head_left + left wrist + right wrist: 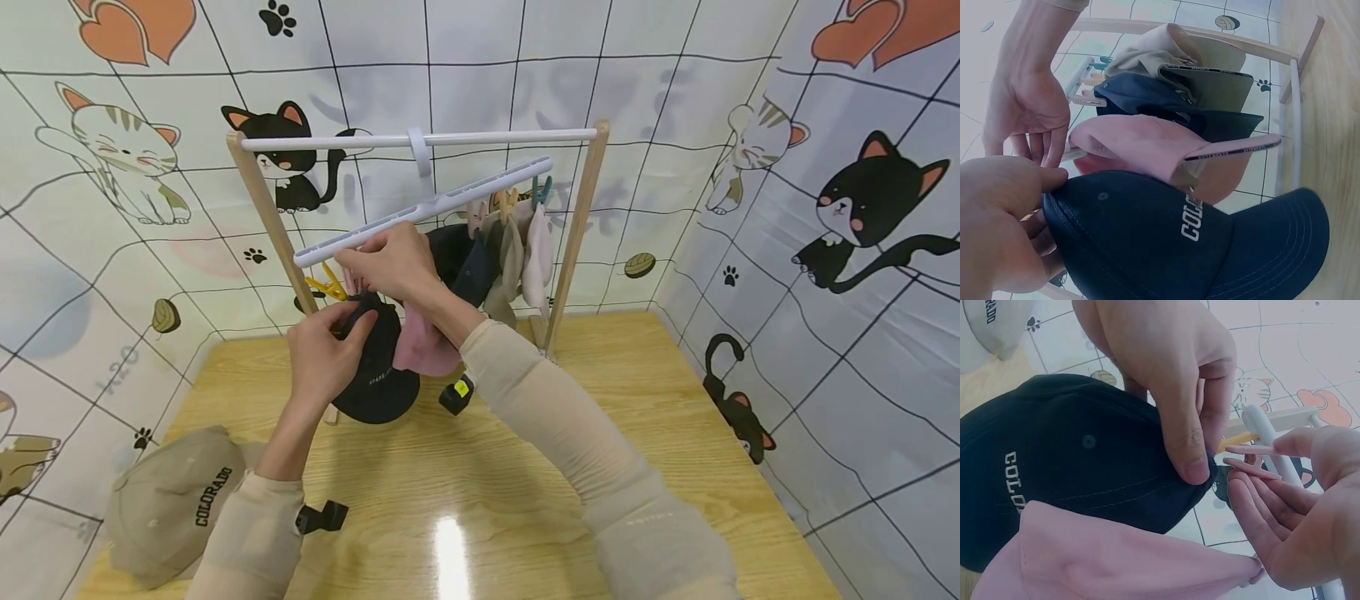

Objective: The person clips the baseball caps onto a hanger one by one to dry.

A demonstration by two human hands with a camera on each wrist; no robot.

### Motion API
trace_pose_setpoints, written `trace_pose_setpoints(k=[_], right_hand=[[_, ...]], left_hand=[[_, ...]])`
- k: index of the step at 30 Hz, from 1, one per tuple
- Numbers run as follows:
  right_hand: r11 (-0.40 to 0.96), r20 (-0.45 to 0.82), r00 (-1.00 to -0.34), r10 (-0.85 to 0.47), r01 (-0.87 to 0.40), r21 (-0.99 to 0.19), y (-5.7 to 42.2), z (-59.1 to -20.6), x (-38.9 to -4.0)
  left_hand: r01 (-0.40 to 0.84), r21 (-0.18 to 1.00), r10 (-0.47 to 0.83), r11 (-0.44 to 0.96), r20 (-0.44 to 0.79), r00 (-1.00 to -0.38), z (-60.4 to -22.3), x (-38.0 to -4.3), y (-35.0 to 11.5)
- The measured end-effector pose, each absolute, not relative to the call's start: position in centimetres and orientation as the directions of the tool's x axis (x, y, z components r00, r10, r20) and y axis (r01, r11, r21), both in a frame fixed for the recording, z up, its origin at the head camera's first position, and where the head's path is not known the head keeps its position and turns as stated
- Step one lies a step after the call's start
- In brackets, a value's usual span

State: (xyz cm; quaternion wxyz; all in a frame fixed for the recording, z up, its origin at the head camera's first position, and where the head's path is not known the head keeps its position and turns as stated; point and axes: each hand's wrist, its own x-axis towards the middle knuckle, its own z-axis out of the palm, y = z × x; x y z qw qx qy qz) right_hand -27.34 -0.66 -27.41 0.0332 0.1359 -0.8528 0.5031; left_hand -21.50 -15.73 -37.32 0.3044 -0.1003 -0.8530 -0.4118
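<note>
My left hand pinches the crown edge of a dark cap between thumb and fingers; the cap hangs brim down. My right hand pinches a pink clothespin by its ends, and its tips point at the cap's pinched edge, close by in the right wrist view. Above both hands a white clip hanger tilts, its left end lower. A yellow clothespin hangs near that end. Right behind the dark cap hangs a pink cap. Farther along are a navy cap and a beige cap.
The hanger hooks over the white bar of a wooden-legged rack. A pale pink cap hangs at its right end under a teal clothespin. A beige COLORADO cap lies on the wooden table at left.
</note>
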Motion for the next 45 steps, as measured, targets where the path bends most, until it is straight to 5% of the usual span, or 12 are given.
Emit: trace_pose_setpoints(k=[22,45], right_hand=[[0.604,0.361,-0.889,-0.281,-0.456,-0.654,-1.23,-27.49,-27.04],[0.670,0.444,-0.856,-0.265,-0.495,-0.554,-1.41,-27.75,-27.14]], left_hand=[[0.445,0.562,-0.091,0.697,0.685,-0.723,-37.07,-21.62,-15.50],[0.450,0.520,-0.133,0.726,0.749,-0.650,-36.55,-21.74,-15.16]])
